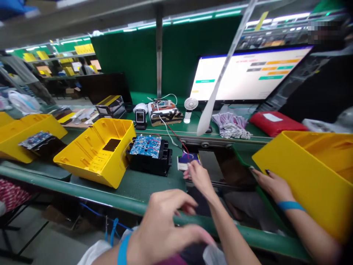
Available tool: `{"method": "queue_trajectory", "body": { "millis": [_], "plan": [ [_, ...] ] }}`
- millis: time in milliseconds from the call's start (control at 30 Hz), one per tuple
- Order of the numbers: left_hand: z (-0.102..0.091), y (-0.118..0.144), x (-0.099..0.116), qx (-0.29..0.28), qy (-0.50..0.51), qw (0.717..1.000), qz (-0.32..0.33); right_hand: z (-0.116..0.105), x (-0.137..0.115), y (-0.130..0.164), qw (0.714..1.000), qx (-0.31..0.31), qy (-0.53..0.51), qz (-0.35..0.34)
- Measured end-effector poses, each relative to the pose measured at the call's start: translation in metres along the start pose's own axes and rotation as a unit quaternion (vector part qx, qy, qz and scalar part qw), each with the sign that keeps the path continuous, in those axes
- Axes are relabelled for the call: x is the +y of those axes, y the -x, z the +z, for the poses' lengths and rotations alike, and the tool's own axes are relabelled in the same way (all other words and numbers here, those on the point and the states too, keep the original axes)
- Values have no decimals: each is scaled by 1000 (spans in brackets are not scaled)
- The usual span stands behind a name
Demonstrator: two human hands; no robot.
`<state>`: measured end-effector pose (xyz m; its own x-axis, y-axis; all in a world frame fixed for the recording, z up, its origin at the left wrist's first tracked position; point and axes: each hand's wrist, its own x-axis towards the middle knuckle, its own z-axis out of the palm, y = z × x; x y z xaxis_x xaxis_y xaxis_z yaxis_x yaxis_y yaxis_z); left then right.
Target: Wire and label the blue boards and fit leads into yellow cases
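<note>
My right hand (200, 178) reaches forward over the bench edge. Its fingertips pinch the near edge of a small dark-blue and white part (188, 159) that has a red and a black wire running to it. Just left of that part sits a black module topped by a blue circuit board (149, 147), beside an open yellow housing (96, 154). My left hand (162, 228), with a blue wristband, hovers close to me above the green bench rail, fingers loosely curled and nothing in them.
A co-worker's hand (273, 186) with a blue wristband rests on a large yellow housing (309, 173) at the right. Behind are a lit monitor (248, 73), small white fan (190, 106), scanner (140, 116), wired test box (164, 111), red pouch (275, 123) and another yellow housing (24, 129) at the left.
</note>
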<state>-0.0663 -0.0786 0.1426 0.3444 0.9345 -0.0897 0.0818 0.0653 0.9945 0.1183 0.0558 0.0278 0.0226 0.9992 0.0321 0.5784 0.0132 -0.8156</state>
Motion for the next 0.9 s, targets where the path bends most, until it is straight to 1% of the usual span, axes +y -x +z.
{"method": "queue_trajectory", "body": {
  "millis": [33, 67, 100, 133, 167, 200, 233, 267, 300, 333, 400, 467, 500, 567, 633, 700, 733, 800, 833, 900],
  "plan": [
    [-6, -6, -25, 52, -125, 991, 21, -18, 2, -6, 999, 10, -32, 2],
    [-13, -9, -54, 110, -244, 963, 37, -37, 5, -11, 998, 22, -62, 3],
    [-21, -12, -85, 150, -346, 924, 61, -55, 6, -15, 995, 33, -90, 3],
    [-28, -14, -114, 150, -436, 881, 108, -72, 8, -17, 992, 43, -115, 3],
    [-36, -15, -140, 135, -512, 834, 153, -88, 9, -19, 989, 50, -137, 3],
    [-43, -16, -161, 107, -574, 784, 213, -102, 10, -20, 986, 56, -157, 4],
    [-51, -17, -174, 98, -614, 741, 254, -114, 10, -22, 983, 59, -176, 4],
    [-57, -19, -182, 80, -639, 708, 290, -124, 10, -24, 979, 60, -194, 5],
    [-63, -21, -183, 61, -653, 684, 319, -132, 10, -26, 975, 58, -212, 6],
    [-68, -24, -180, 42, -659, 669, 340, -138, 8, -29, 971, 54, -231, 5],
    [-72, -31, -169, -4, -660, 657, 366, -144, 2, -37, 963, 38, -266, 1],
    [-66, -40, -161, -44, -653, 652, 384, -143, -8, -46, 957, 17, -288, -9],
    [-61, -46, -160, -54, -649, 649, 393, -140, -14, -51, 956, 6, -293, -17],
    [-46, -56, -162, -59, -645, 644, 407, -132, -30, -61, 957, -15, -289, -34],
    [-28, -66, -168, -44, -642, 641, 418, -122, -48, -72, 959, -32, -277, -55],
    [-7, -76, -179, -11, -631, 640, 438, -112, -64, -84, 960, -49, -264, -76],
    [5, -81, -185, 21, -617, 640, 458, -108, -71, -91, 961, -60, -256, -86],
    [32, -95, -203, 107, -571, 641, 502, -100, -82, -103, 963, -86, -235, -104],
    [47, -102, -213, 164, -535, 642, 523, -96, -86, -110, 964, -100, -221, -113],
    [78, -118, -235, 260, -473, 648, 537, -90, -89, -123, 966, -122, -185, -131]
  ]
}}
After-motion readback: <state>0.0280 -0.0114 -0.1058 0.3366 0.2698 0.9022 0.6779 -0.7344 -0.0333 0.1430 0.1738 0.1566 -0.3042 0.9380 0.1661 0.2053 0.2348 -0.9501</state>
